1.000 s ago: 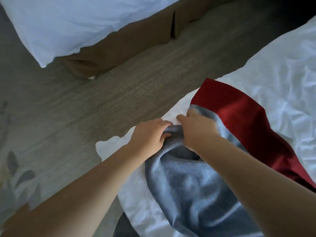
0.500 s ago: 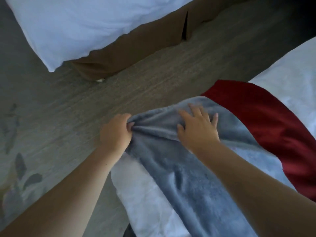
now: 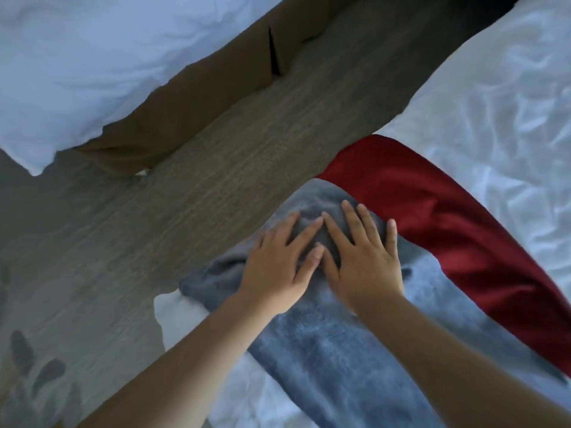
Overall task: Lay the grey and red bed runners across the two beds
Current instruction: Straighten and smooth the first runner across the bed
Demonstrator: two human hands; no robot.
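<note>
Grey runner [image 3: 355, 350] beside red runner [image 3: 432, 230]; my left hand [image 3: 278, 270], right hand [image 3: 361, 261] pressed flat on grey runner, fingers spread, gripping nothing.

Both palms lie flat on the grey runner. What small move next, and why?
Probably slide the left hand and right hand apart to smooth the grey runner: its end looks bunched under them at the edge of the bed.

Cut off, blurred
Grey runner [image 3: 355, 366] leaves the bottom edge, red runner [image 3: 432, 227] the right; near bed [image 3: 494, 118] and far bed [image 3: 77, 57] are cropped; dark floor marks [image 3: 49, 373] too blurred to identify.
</note>
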